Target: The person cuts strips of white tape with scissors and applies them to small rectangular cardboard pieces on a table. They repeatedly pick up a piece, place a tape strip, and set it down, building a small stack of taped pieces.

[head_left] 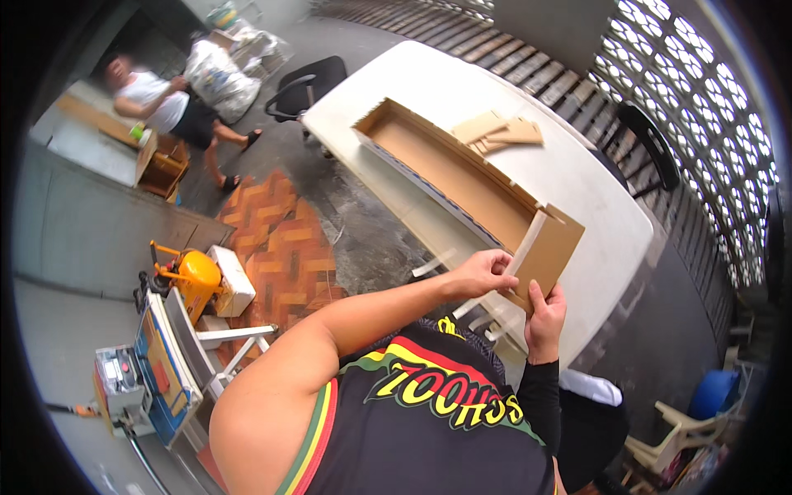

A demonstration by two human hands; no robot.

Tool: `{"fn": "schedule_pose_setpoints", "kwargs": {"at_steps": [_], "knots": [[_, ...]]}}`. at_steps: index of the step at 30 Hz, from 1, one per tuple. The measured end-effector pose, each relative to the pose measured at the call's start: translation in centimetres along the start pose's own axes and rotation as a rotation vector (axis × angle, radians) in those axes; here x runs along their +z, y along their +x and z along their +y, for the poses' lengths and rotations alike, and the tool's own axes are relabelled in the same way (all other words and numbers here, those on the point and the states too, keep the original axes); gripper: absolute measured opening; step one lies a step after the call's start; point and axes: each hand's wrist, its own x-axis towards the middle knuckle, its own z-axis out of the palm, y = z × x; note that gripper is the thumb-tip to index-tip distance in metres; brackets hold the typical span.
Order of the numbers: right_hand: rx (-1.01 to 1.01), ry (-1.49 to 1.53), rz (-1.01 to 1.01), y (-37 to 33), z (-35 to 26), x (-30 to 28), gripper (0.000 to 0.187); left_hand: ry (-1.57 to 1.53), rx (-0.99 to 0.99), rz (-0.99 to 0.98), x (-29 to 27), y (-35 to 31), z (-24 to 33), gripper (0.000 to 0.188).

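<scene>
A long, shallow cardboard box lies open on the white table, its inside plain brown. At its near right end I have a flat brown cardboard piece with a pale strip along its left edge. Whether this piece is joined to the box I cannot tell. My right hand grips its lower end, thumb on top. My left hand pinches at the strip's lower left corner, fingers closed. Several small cardboard pieces lie loose beyond the box.
Whitish strips stick out from the table's near edge. A black office chair stands at the far left, another black chair at the right. A person is by a workbench at far left. A yellow machine sits left.
</scene>
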Motion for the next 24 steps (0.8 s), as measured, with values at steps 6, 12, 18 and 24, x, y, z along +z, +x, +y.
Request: {"fn": "schedule_pose_setpoints", "kwargs": {"at_steps": [6, 12, 18, 24], "knots": [[0.053, -0.026, -0.052, 0.6, 2.0, 2.4, 0.023, 0.124, 0.002, 0.206, -1.4, -1.5, 0.5, 0.035], [0.045, -0.084, -0.195, 1.3, 2.2, 3.8, 0.026, 0.001, -0.048, 0.178, -4.1, -1.9, 1.3, 0.048], [-0.018, -0.271, -0.292, 0.3, 1.1, 4.1, 0.025, -0.113, -0.092, 0.199, -5.7, -0.6, 2.4, 0.045], [0.056, -0.253, -0.266, -1.2, 1.6, 4.6, 0.020, -0.099, -0.060, 0.314, -6.4, 0.3, 4.2, 0.030]]}}
